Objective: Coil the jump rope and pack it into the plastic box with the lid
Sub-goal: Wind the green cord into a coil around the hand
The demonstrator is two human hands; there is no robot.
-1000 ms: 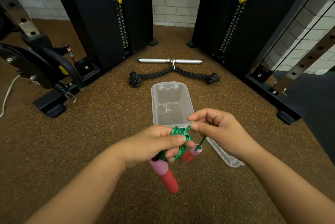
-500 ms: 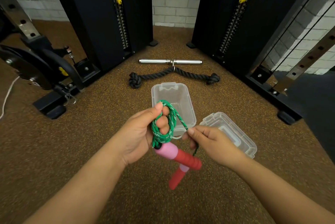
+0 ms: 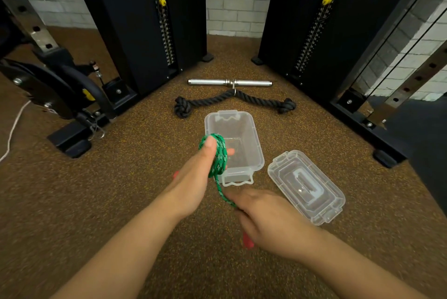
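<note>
The green jump rope [image 3: 219, 155] is wound in a coil around the fingers of my left hand [image 3: 198, 175], held over the near left corner of the clear plastic box [image 3: 251, 136]. One strand runs down from the coil to my right hand [image 3: 263, 216], which grips it. A red handle end [image 3: 248, 243] pokes out below my right hand, and a bit of red shows behind my left hand. The clear lid [image 3: 307, 185] lies on the floor right of the box, apart from it.
A black tricep rope [image 3: 232, 102] and a metal bar handle [image 3: 229, 82] lie on the brown floor beyond the box. Black cable machine columns [image 3: 135, 20] stand at left and right. An exercise machine base [image 3: 70, 139] sits left.
My left hand rose and turned over the box with the coil. My right hand dropped toward me, pulling the strand taut. The handles are now mostly hidden.
</note>
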